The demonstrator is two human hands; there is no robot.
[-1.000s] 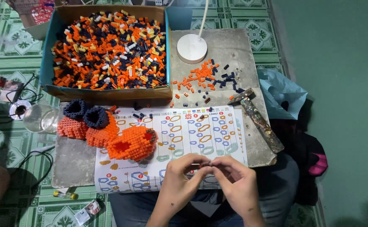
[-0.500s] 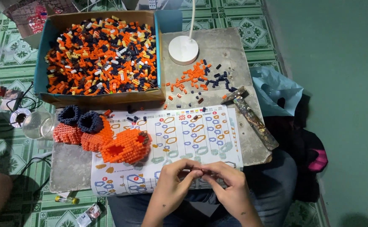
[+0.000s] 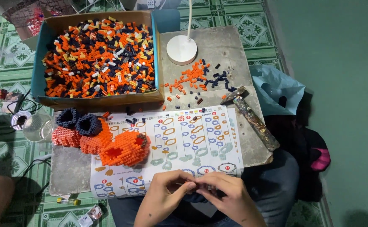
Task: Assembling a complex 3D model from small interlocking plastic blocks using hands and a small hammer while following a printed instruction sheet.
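Green patterned floor tiles (image 3: 7,54), plain green wall (image 3: 344,63), grey slab tabletop (image 3: 217,46) w/ white lamp base (image 3: 182,49)

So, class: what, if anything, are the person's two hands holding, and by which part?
The left hand and right hand pinch a small dark piece between their fingertips, over the instruction sheet's near edge. Which part is gripped cannot be told.

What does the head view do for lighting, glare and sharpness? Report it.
Head view: even overhead light, soft shadows beneath the box of bricks and the hammer; no strong glare on the instruction sheet; left hand and right hand slightly soft; corners dim.
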